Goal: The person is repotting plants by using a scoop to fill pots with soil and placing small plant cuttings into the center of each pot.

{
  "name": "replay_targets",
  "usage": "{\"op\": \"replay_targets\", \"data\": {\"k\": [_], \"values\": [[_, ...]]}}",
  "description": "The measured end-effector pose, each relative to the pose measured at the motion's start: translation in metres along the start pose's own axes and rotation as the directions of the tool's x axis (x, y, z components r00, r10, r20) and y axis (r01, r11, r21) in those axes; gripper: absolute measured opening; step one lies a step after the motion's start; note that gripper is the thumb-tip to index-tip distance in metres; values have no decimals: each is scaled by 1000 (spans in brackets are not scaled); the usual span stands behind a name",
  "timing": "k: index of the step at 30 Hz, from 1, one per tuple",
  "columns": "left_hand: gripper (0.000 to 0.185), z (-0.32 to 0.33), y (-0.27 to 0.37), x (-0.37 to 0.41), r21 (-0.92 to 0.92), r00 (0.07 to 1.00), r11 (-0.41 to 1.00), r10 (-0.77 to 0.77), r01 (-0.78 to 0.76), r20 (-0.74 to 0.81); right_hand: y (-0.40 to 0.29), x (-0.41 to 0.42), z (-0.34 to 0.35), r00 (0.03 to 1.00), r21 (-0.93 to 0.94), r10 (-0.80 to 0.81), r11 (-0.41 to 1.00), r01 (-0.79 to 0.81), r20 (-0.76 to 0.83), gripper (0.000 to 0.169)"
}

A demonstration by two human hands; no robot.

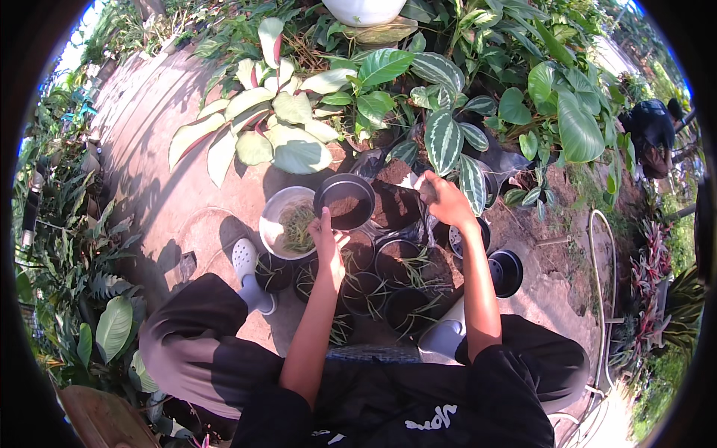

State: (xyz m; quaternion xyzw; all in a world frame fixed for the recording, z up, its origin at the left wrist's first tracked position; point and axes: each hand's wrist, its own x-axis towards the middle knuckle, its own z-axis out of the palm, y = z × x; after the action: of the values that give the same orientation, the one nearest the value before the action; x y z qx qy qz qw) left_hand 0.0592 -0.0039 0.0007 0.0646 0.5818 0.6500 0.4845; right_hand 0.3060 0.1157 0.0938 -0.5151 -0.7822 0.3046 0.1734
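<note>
My left hand (329, 241) grips the rim of a black plastic plant pot (344, 201) with brown soil in its bottom. Raised to the right of that pot, my right hand (448, 201) is closed around a scoop or trowel handle, partly hidden by the fingers. Soil lies on the tool's pale blade (396, 172), over a black plastic bag of soil (395, 207). A round metal bowl (269, 224) with grassy seedlings stands left of the held pot. Below my hands, several black pots (364, 294) hold soil and thin green plantlets.
Empty black pots (505, 273) stand at the right. A hose (595, 269) curves along the ground beyond them. Leafy plants (291, 129) and a white planter (364, 11) border the far side. Another person (652, 134) is at the upper right. My clogs (246, 260) flank the pots.
</note>
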Motion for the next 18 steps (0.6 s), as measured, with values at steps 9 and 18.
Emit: {"op": "replay_targets", "data": {"k": [9, 18], "values": [[71, 13, 3, -17, 76, 997, 996, 40, -45, 70, -34, -13, -25, 972, -22, -169, 984, 175, 161, 31], [81, 13, 6, -19, 95, 989, 992, 70, -83, 131, -51, -18, -7, 952, -120, -108, 982, 147, 286, 48]]}}
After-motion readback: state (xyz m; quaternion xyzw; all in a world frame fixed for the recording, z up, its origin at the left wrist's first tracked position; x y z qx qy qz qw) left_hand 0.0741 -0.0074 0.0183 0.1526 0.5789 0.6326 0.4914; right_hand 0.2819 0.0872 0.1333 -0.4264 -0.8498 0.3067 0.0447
